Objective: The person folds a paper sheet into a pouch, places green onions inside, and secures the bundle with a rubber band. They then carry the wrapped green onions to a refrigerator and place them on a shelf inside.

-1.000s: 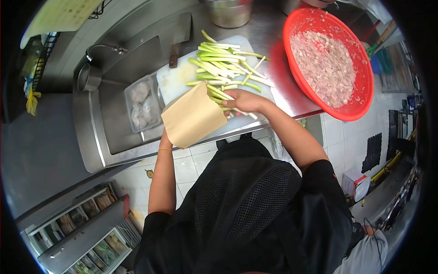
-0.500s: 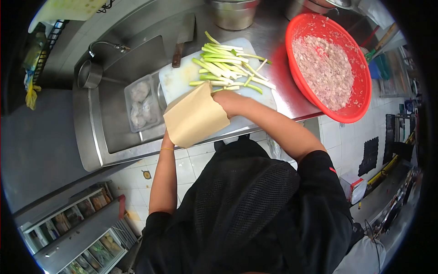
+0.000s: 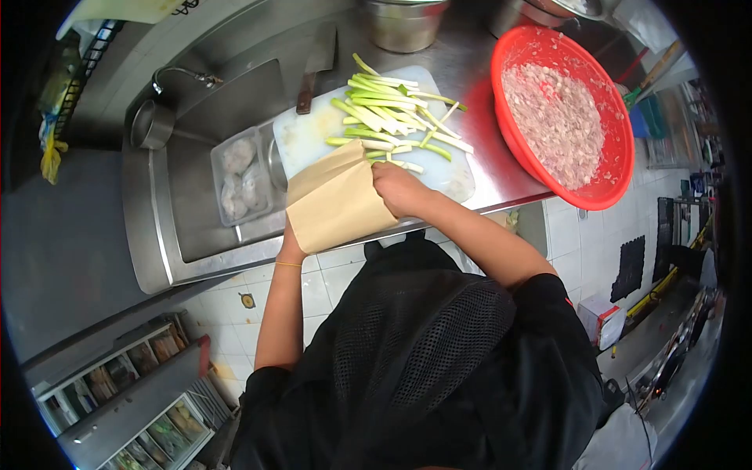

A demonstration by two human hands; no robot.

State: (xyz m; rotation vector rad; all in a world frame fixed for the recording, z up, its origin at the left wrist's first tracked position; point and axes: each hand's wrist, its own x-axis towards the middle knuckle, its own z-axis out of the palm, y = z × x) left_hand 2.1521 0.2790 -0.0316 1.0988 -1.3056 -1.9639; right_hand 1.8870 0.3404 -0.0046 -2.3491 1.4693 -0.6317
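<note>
A brown paper bag [image 3: 337, 200] is held tilted over the front of the white cutting board [image 3: 301, 145], its mouth toward the right. My left hand [image 3: 291, 244] grips the bag from its left underside, with the fingers hidden behind the paper. At the bag's mouth is my right hand [image 3: 398, 190], fingers curled in and touching the paper edge; whatever they hold is hidden. Cut scallions [image 3: 384, 106], green and white, lie heaped on the board just beyond both hands. A cleaver [image 3: 317, 66] with a wooden handle rests on the steel behind the board.
To the right, a red basin [image 3: 505, 129] of minced meat stands on the steel counter. A sink [image 3: 192, 168] on the left holds a clear plastic container [image 3: 243, 176] with pale wrapped lumps. A metal pot [image 3: 403, 27] stands at the back, and a faucet [image 3: 184, 74] rises behind the sink.
My right hand has drawn back slightly toward me and right at the bag's mouth, so more of its fingers show. The bag has shifted slightly with my left hand.
</note>
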